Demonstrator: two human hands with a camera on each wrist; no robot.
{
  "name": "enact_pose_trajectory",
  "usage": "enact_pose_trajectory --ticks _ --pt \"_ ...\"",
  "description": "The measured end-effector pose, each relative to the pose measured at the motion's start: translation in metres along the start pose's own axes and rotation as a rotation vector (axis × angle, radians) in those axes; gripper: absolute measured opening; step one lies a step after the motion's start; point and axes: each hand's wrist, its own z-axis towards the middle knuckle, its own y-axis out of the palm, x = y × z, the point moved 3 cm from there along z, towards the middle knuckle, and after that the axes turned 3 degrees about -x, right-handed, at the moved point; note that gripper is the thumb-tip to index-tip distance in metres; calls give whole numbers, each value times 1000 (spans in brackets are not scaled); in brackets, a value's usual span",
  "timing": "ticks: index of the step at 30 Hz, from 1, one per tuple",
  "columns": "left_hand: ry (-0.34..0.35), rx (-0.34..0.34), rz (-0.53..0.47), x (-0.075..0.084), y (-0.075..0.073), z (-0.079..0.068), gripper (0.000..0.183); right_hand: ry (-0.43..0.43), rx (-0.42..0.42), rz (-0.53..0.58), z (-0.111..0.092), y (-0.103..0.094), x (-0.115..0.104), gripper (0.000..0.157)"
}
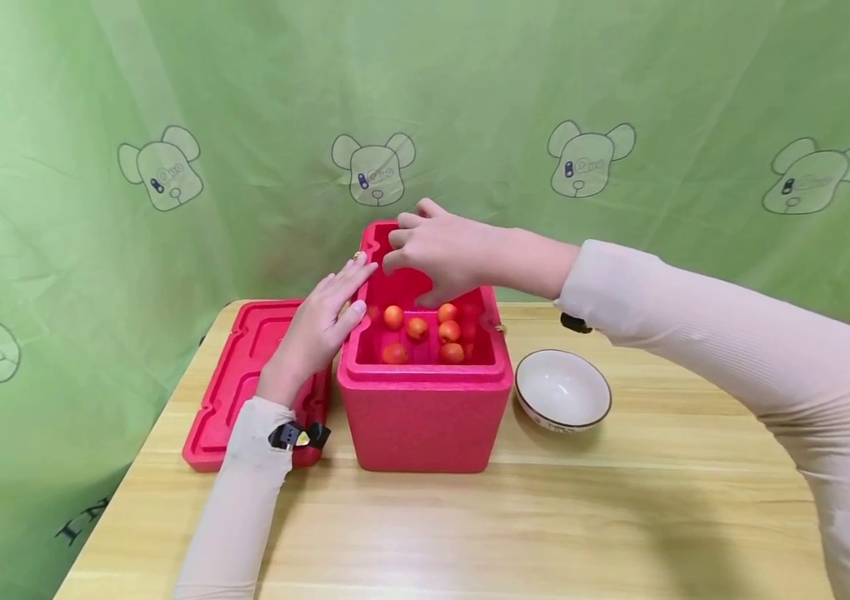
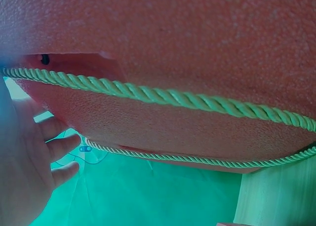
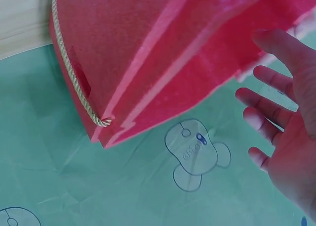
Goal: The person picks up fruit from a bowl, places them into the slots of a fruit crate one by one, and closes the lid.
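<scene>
A red foam box [image 1: 425, 429] stands without its lid on the table. Several small round orange-red fruits [image 1: 416, 328] lie on its bottom. My left hand [image 1: 320, 325] rests with extended fingers along the box's left rim. In the left wrist view, the fingers [image 2: 64, 146] of that hand reach past the box wall, beside twisted rope handles [image 2: 163, 95]. Over the back part of the opening hovers my right hand [image 1: 447, 250], above the fruits. The right wrist view shows its fingers [image 3: 266, 107] loosely spread and the palm holding nothing.
The red lid [image 1: 245, 375] lies flat at the left of the box, partly under my left forearm. A white bowl [image 1: 563, 387] with a dark rim stands close to the box's right side. Behind the wooden table [image 1: 545, 525] hangs a green curtain [image 1: 470, 83].
</scene>
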Motion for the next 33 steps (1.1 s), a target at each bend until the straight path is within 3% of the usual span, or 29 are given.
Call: enact_pose_trajectory --ticks 9,12,18,26,30,33 --pt "-34 -3 25 -6 1 4 61 94 108 90 -23 -12 14 54" --pt "-48 2 63 -8 -3 4 62 130 183 141 -34 -15 18 52" --pt "-65 77 112 -3 -27 -7 64 131 433 293 -48 -15 21 52" --pt "54 233 59 27 -63 -24 73 152 726 549 -57 -4 6 80" --pt "53 229 48 24 -78 -31 83 136 876 705 -49 0 -11 91" --pt "37 195 55 12 -90 -37 89 107 931 766 -35 0 -30 96"
